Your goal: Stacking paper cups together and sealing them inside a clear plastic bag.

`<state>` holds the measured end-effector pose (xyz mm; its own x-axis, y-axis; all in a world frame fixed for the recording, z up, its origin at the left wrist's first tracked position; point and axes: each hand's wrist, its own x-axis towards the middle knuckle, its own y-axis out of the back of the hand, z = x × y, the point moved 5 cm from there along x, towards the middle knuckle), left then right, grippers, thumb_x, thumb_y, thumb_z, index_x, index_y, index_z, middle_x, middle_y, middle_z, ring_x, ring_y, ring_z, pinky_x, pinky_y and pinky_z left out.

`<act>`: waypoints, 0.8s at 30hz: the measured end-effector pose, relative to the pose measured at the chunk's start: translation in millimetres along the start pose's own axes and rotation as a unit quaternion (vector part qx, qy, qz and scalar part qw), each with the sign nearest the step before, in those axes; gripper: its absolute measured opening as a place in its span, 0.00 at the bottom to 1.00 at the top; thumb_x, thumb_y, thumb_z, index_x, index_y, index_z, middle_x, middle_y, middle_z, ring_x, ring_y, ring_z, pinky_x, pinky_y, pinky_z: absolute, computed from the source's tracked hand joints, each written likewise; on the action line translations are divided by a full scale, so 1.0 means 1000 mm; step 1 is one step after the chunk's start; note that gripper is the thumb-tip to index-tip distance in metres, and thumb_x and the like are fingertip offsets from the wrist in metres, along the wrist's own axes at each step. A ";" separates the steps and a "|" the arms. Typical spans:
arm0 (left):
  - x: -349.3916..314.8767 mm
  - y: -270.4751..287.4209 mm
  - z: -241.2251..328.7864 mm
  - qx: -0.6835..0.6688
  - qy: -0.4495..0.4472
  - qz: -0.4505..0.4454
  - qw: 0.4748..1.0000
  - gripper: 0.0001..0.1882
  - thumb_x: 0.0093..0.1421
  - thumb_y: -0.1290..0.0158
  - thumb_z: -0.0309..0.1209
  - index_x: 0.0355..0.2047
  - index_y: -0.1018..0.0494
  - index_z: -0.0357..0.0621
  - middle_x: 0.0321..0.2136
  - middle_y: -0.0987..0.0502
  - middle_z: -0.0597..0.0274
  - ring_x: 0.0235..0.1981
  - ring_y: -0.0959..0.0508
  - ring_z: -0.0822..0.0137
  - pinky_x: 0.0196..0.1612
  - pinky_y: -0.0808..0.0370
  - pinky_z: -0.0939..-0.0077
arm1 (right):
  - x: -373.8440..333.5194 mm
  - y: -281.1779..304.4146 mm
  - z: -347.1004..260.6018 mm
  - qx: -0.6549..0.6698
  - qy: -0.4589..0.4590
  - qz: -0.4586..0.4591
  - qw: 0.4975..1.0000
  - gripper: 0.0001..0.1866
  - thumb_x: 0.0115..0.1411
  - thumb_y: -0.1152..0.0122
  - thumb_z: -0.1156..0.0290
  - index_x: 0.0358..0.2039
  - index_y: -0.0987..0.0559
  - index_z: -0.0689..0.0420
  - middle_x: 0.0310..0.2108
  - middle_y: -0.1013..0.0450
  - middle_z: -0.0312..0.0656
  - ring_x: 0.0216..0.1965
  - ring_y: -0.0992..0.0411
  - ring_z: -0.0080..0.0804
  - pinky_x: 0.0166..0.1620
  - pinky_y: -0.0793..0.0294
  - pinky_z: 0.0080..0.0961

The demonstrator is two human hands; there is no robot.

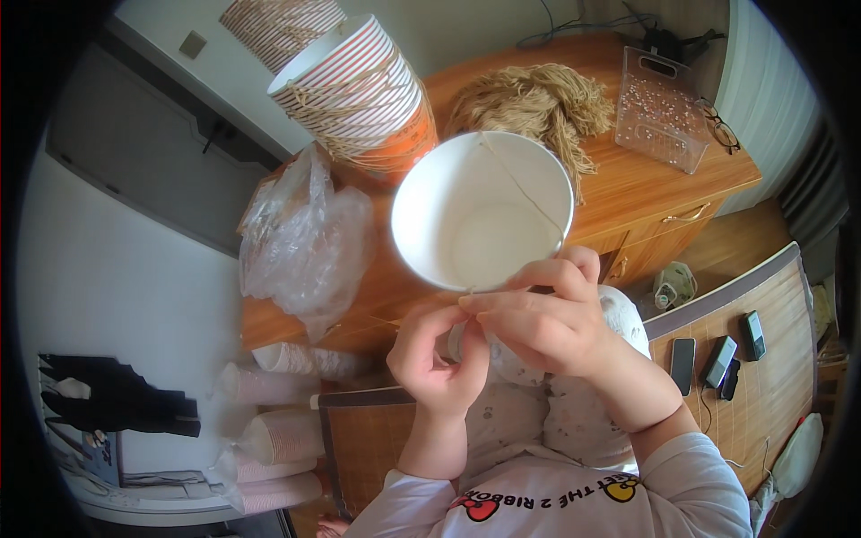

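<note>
A white paper bucket point(482, 211) stands at the table's near edge, its open mouth toward me. A thin strand of tan twine point(523, 190) runs from its far rim across the mouth to the right rim by my right hand. My left hand point(439, 354) is closed in a pinch just below the near rim. Its fingertips meet those of my right hand point(549, 316), which is also closed, with the fingers bent over the rim. A small bit of twine shows at the rim above the fingertips; most of what they pinch is hidden.
Stacked paper buckets point(359, 103) wound with twine rise behind left, beside a clear plastic bag point(309, 238). A tan twine bundle point(534, 103), a clear box point(662, 117) and glasses point(720, 125) lie on the table point(646, 193). More stacks point(282, 437) are lower left; phones point(683, 366) at right.
</note>
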<state>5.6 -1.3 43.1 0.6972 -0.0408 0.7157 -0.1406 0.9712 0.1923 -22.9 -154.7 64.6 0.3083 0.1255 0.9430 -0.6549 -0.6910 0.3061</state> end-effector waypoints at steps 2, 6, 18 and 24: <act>0.002 0.000 0.005 0.019 -0.013 -0.003 1.000 0.09 0.47 0.41 0.17 0.31 0.23 0.36 0.30 0.20 0.55 0.31 0.21 0.62 0.37 0.25 0.74 | 0.001 -0.001 0.001 0.007 -0.001 -0.012 1.000 0.14 0.48 0.35 0.63 0.37 0.23 0.43 0.40 0.22 0.21 0.40 0.31 0.22 0.43 0.43 0.26; 0.005 -0.001 0.010 0.070 -0.070 -0.004 0.995 0.10 0.46 0.40 0.17 0.31 0.23 0.36 0.29 0.20 0.56 0.29 0.21 0.63 0.34 0.25 0.74 | 0.001 0.003 0.003 0.006 -0.005 -0.008 1.000 0.14 0.48 0.35 0.63 0.37 0.24 0.44 0.40 0.22 0.21 0.39 0.31 0.22 0.42 0.43 0.27; 0.003 -0.001 0.015 0.109 -0.121 0.042 0.986 0.10 0.45 0.37 0.16 0.30 0.21 0.36 0.24 0.20 0.57 0.25 0.22 0.62 0.28 0.27 0.75 | -0.001 0.005 0.003 0.005 -0.029 -0.009 1.000 0.19 0.43 0.29 0.67 0.37 0.26 0.47 0.40 0.21 0.25 0.38 0.28 0.23 0.41 0.42 0.27; -0.001 -0.001 0.003 0.046 -0.040 0.024 0.998 0.10 0.46 0.39 0.14 0.30 0.22 0.35 0.26 0.21 0.58 0.25 0.24 0.65 0.28 0.27 0.77 | -0.002 0.002 0.003 0.000 -0.035 -0.023 0.999 0.19 0.44 0.29 0.67 0.36 0.27 0.47 0.41 0.21 0.26 0.38 0.28 0.23 0.42 0.42 0.26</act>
<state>3.3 -3.1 44.1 0.6298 -0.0179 0.7765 -0.2387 0.9469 0.2154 -22.9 -158.5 62.8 0.3857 0.1057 0.9165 -0.6398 -0.6851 0.3483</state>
